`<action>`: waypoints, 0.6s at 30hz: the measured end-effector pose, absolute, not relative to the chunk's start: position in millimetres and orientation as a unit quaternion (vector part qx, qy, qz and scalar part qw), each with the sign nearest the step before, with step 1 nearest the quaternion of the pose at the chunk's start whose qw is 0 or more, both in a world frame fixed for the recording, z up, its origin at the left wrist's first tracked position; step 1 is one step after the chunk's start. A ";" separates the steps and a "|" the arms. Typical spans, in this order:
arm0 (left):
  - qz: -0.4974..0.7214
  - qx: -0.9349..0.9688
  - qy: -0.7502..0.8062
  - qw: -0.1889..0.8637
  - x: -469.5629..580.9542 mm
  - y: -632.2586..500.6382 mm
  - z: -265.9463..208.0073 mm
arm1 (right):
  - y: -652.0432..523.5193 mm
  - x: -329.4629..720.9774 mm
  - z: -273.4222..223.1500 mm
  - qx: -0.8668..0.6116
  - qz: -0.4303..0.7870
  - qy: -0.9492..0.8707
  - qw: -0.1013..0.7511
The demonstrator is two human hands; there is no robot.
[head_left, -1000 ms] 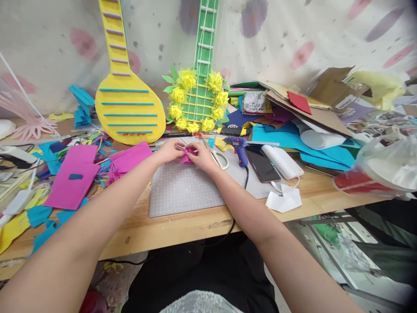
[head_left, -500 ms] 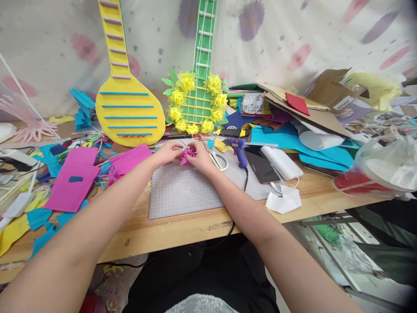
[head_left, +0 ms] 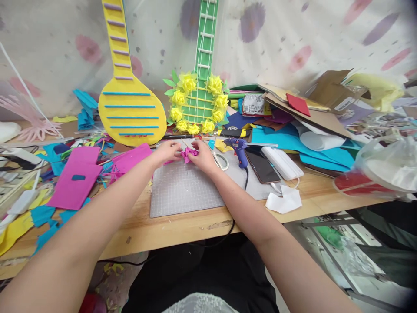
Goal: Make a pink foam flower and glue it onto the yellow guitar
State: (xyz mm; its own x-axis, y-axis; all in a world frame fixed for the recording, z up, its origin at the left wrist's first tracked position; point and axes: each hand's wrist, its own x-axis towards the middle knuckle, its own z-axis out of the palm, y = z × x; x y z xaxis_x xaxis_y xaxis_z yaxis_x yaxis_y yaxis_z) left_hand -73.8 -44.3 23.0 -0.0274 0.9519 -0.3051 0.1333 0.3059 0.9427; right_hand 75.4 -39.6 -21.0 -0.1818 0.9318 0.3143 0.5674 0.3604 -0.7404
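Note:
A small magenta crepe-paper flower [head_left: 189, 153] is pinched in my right hand [head_left: 203, 157], above the far part of the grey cutting mat [head_left: 185, 191]. My left hand [head_left: 167, 153] is at the flower's left side, its fingers apart and their tips close to the petals. Whether those tips touch the paper is hard to make out. White-handled scissors [head_left: 222, 161] lie just right of my right hand, with a purple glue gun [head_left: 240, 152] beyond them. Magenta paper [head_left: 133, 157] lies to the left of my left hand.
Behind the mat stand a yellow paper instrument [head_left: 132, 113] and a green one [head_left: 203, 98] ringed with yellow flowers. A phone [head_left: 262, 165], a white power bank [head_left: 282, 163] and a plastic-wrapped bucket [head_left: 368, 182] are at right. Paper scraps cover the left side.
My left fingers have drawn slightly apart from the magenta flower. My right hand has shifted a little and still holds it. The view has moved slightly.

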 end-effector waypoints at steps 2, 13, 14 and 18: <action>0.394 0.445 0.626 0.505 -82.2 -41.8 26.5 | -39.4 79.2 -19.6 -0.508 0.245 -0.729 0.388; 0.136 0.671 0.721 0.106 -121.5 -56.6 9.1 | -45.3 128.2 13.9 -0.529 0.275 -0.730 0.334; 0.133 0.673 0.722 0.086 -120.0 -58.6 5.6 | -47.7 135.3 19.7 -0.539 0.267 -0.742 0.296; 0.166 0.656 0.731 0.083 -113.8 -61.1 -4.6 | -59.5 168.9 39.4 -0.531 0.290 -0.791 0.096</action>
